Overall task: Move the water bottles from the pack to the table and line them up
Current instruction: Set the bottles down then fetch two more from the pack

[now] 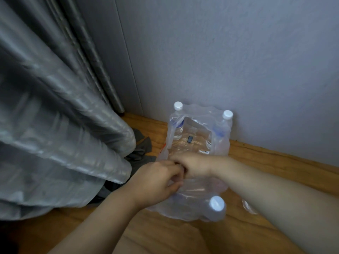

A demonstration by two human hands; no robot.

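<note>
A clear shrink-wrapped pack [198, 143] of water bottles stands on the wooden floor against the wall. Its top is torn open in the middle. White caps show at the back left bottle [178, 106], the back right bottle [227, 114] and a near bottle [217, 203]. My left hand [156, 180] and my right hand [190, 166] meet at the pack's near left side, fingers curled into the plastic wrap. What lies under the fingers is hidden and blurred.
A grey curtain [60, 134] hangs at the left and bunches on the wooden floor [275, 167]. Dark cloth [141, 147] lies between curtain and pack. A pale wall [220, 52] rises right behind the pack.
</note>
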